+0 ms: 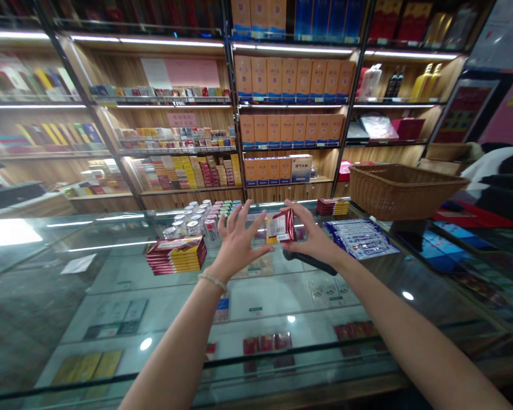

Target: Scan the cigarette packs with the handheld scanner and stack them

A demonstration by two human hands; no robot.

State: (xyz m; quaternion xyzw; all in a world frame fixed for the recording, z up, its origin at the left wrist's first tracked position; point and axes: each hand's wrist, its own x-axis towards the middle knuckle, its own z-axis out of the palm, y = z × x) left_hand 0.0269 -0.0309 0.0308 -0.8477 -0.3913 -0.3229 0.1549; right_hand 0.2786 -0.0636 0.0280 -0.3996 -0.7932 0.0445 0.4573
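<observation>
My right hand (310,234) grips a small stack of red-and-yellow packets (281,226), a white label facing me, above the glass counter. My left hand (240,242) is open beside it, fingers spread and nothing in them; a beaded bracelet circles that wrist. To its left, on the glass, a larger stack of similar red-and-yellow packets (176,254) lies flat. Behind my left hand stand rows of small cans or bottles (195,216). Under my right hand lies a dark handheld device (311,262), partly hidden, its kind unclear. Blue-and-white packets (361,238) lie spread right of my right hand.
A wicker basket (406,191) stands on the counter's right, beside another small packet stack (333,205). The glass counter (256,296) has goods displayed beneath. Shelves of orange boxes (293,80) and cigarette-like packs rise behind. A person's white sleeve (489,165) shows at far right.
</observation>
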